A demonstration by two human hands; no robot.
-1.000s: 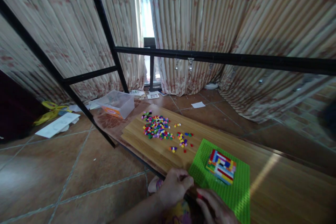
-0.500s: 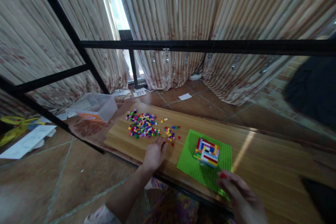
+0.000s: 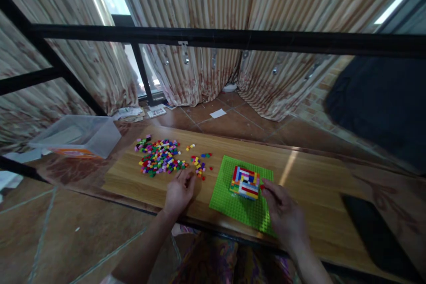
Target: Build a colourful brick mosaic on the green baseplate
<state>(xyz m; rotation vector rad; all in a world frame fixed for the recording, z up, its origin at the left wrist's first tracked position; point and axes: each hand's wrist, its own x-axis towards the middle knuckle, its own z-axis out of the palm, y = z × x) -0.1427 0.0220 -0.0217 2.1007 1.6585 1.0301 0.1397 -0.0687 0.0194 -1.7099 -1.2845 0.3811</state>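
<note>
My right hand (image 3: 284,211) pinches a small red brick (image 3: 262,187) at the right side of a square, multicoloured brick build (image 3: 245,182). That build stands on a green studded baseplate (image 3: 219,195). My left hand (image 3: 179,191) rests on the wooden board left of the baseplate, fingers curled together beside the loose bricks; whether anything is between them is hidden. A large pile of small coloured bricks (image 3: 163,155) lies beyond the left hand, and a smaller cluster (image 3: 199,165) lies between pile and baseplate.
The wooden board (image 3: 313,186) carries everything. A clear plastic bin (image 3: 89,133) with an orange label sits at the left. A dark flat object (image 3: 376,230) lies at the right. A black metal rail (image 3: 213,37) crosses in front of the curtains.
My right hand has moved with the red brick from the baseplate's near right corner up to the side of the build. The left hand stays by the loose bricks. The view has shifted right.
</note>
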